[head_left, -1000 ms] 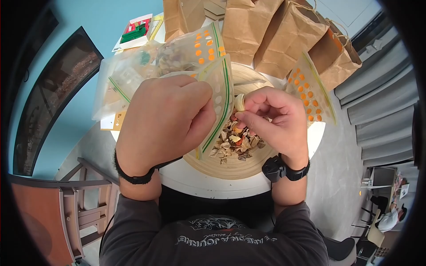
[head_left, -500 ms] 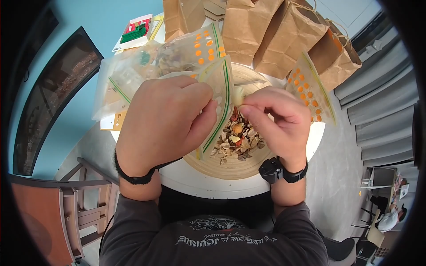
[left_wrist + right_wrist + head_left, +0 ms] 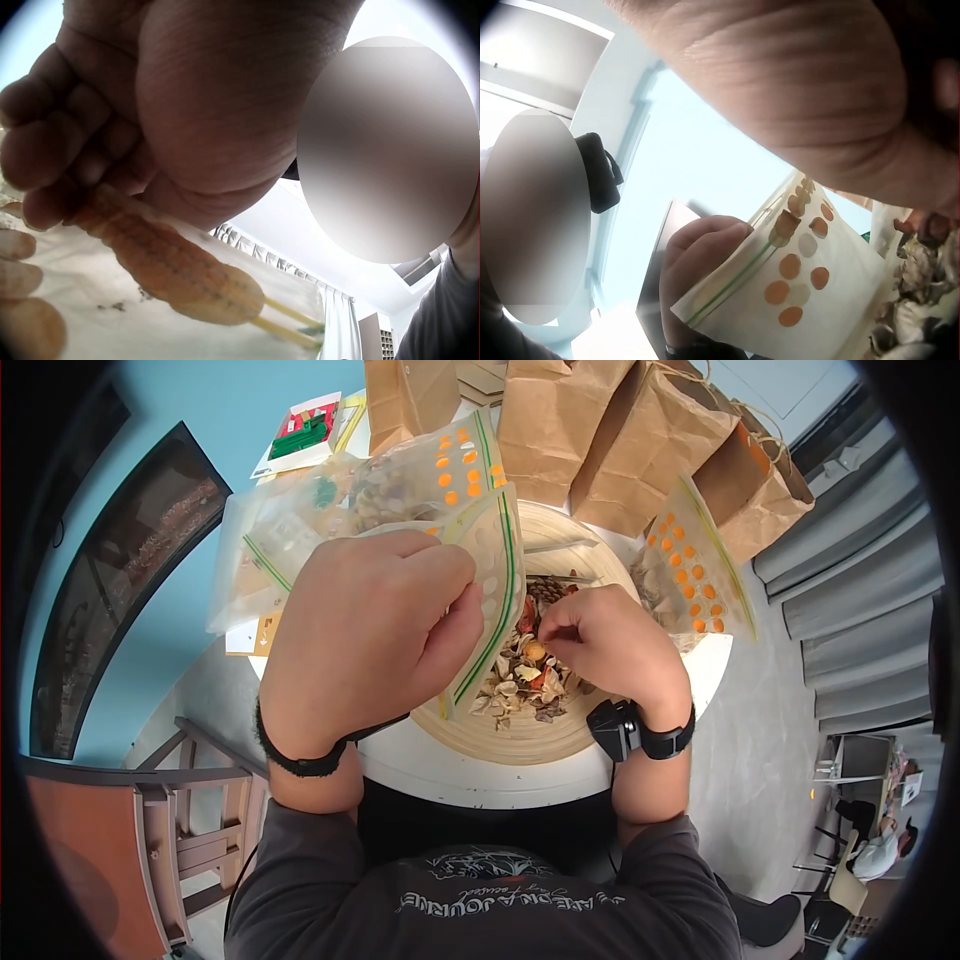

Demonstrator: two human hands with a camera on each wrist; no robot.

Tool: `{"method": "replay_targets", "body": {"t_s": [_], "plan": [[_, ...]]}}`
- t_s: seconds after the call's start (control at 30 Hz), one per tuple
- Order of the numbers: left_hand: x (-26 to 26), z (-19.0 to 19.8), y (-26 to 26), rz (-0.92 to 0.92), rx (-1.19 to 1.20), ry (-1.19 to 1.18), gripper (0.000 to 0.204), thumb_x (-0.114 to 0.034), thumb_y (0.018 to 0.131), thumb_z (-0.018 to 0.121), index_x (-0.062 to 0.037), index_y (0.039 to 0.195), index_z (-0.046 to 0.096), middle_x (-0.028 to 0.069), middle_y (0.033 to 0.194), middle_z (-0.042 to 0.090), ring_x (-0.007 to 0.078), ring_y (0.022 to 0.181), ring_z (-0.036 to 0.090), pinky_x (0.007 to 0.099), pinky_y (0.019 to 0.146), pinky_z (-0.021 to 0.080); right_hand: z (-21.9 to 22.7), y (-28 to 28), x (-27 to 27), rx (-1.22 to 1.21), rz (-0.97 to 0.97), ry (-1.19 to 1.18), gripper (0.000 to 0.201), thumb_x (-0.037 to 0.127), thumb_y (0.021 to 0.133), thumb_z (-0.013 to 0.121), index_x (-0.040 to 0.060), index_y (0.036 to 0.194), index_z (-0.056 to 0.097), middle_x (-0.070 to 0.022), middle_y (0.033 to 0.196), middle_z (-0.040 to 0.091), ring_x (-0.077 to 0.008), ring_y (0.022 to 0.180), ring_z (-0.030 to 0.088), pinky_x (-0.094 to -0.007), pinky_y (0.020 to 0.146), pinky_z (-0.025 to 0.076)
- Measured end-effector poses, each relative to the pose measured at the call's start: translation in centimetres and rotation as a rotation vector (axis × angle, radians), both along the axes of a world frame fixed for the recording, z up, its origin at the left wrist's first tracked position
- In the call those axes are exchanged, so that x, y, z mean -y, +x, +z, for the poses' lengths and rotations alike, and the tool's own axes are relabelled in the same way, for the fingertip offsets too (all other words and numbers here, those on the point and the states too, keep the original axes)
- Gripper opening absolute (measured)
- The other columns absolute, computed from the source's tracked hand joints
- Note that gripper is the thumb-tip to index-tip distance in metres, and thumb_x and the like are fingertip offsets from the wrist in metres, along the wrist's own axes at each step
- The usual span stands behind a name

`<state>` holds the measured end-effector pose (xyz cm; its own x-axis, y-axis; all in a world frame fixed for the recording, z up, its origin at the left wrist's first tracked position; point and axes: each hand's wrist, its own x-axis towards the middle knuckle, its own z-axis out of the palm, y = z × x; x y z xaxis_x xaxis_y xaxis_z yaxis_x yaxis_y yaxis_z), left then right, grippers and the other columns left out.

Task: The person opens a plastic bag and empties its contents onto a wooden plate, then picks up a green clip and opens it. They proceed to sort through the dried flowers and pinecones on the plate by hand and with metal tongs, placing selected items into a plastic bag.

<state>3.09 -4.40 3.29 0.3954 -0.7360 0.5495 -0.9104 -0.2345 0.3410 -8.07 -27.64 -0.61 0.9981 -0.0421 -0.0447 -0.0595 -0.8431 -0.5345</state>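
Left hand (image 3: 375,635) grips one bag (image 3: 500,595) near the left edge of one plate (image 3: 530,750); right hand (image 3: 618,648) over petals (image 3: 525,675), grip indeterminable.

The round tray (image 3: 500,748) on the table (image 3: 440,782) carries the dried plant pieces (image 3: 520,685); the front zip bag (image 3: 492,575), in the left hand (image 3: 370,640), is left of the pieces, and the right hand (image 3: 620,645) is above their right side. The rear zip bag (image 3: 395,485) lies behind the left hand, the right zip bag (image 3: 688,575) at the tray's right rear. Paper bags (image 3: 655,445) stand behind the tray, the box (image 3: 300,458) to their left.
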Motion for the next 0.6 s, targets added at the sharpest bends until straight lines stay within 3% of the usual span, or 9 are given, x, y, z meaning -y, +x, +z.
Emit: {"method": "replay_targets", "body": {"t_s": [0.13, 0.2, 0.3, 0.6], "plan": [[-0.1, 0.1, -0.1, -0.004, -0.006, -0.001, 0.002, -0.002, 0.084, 0.071, -0.0013, 0.085, 0.070, 0.0111, 0.070, 0.063, 0.0280, 0.059, 0.062, 0.0376, 0.054, 0.046, -0.7, 0.1, 0.1, -0.037, 0.042, -0.015, 0.014, 0.004, 0.080, 0.072, 0.0019, 0.093, 0.079, -0.0190, 0.093, 0.075, -0.0396, 0.090, 0.072, -0.0456, 0.082, 0.057], [-0.1, 0.0, -0.1, -0.004, -0.006, -0.005, 0.002, -0.002, 0.084, 0.071, -0.0012, 0.085, 0.070, 0.0113, 0.070, 0.063, 0.0278, 0.059, 0.062, 0.0374, 0.054, 0.046, -1.2, 0.0, 0.2, 0.030, 0.078, -0.014, 0.025, 0.007, 0.081, 0.077, 0.0034, 0.105, 0.079, -0.0159, 0.085, 0.075, -0.0339, 0.082, 0.073, -0.0412, 0.074, 0.056], [-0.1, 0.1, -0.1, -0.002, -0.007, -0.003, 0.002, -0.002, 0.084, 0.071, -0.0011, 0.085, 0.070, 0.0114, 0.070, 0.064, 0.0274, 0.058, 0.062, 0.0370, 0.054, 0.046, -1.2, -0.1, 0.1, -0.013, 0.082, -0.038, 0.029, 0.007, 0.079, 0.078, 0.0044, 0.108, 0.079, -0.0155, 0.085, 0.074, -0.0342, 0.082, 0.072, -0.0418, 0.074, 0.056], [0.0, 0.0, -0.1, 0.000, -0.009, 0.002, 0.002, -0.002, 0.085, 0.072, -0.0010, 0.086, 0.071, 0.0111, 0.071, 0.065, 0.0265, 0.057, 0.061, 0.0370, 0.053, 0.045, -1.3, 0.0, -0.3, -0.031, 0.064, -0.080, 0.020, 0.008, 0.078, 0.079, 0.0017, 0.095, 0.071, -0.0155, 0.081, 0.071, -0.0338, 0.080, 0.071, -0.0437, 0.072, 0.054]]}}
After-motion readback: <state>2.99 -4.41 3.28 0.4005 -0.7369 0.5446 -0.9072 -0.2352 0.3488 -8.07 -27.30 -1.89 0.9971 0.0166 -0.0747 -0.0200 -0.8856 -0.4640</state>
